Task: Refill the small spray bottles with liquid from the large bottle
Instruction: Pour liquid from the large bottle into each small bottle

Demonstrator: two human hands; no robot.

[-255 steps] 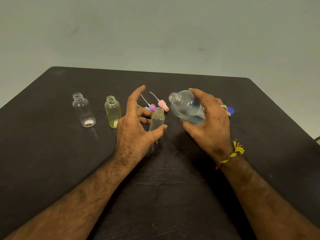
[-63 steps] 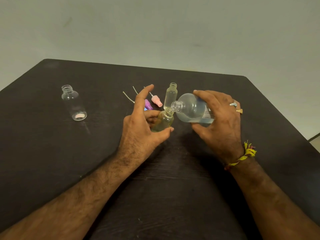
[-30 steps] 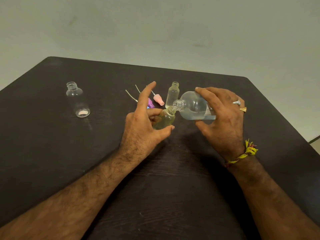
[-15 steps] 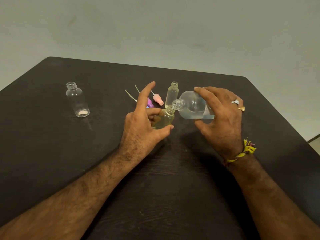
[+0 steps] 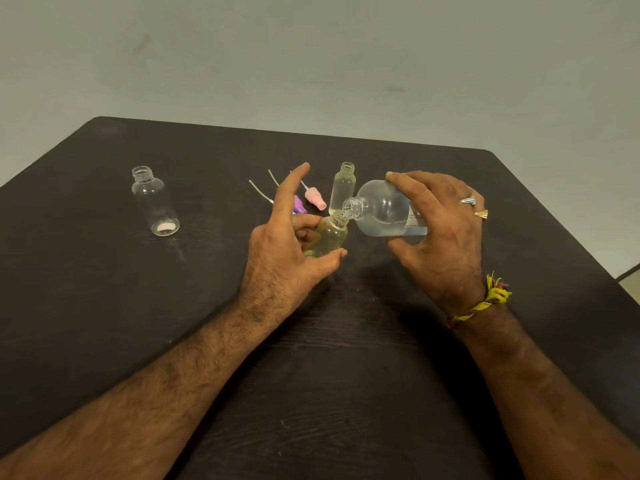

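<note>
Over the middle of the dark desk (image 5: 104, 306), the right hand (image 5: 446, 233) wraps the large bottle (image 5: 384, 209) around its smooth, probably slippery belly, tipped mouth-to-mouth against the yellowish small spray bottle (image 5: 329, 233), light and easily toppled, which the left hand (image 5: 284, 247) pinches low.

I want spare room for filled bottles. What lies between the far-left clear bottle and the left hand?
Head view: bare dark table between the clear bottle and the left hand.
</note>
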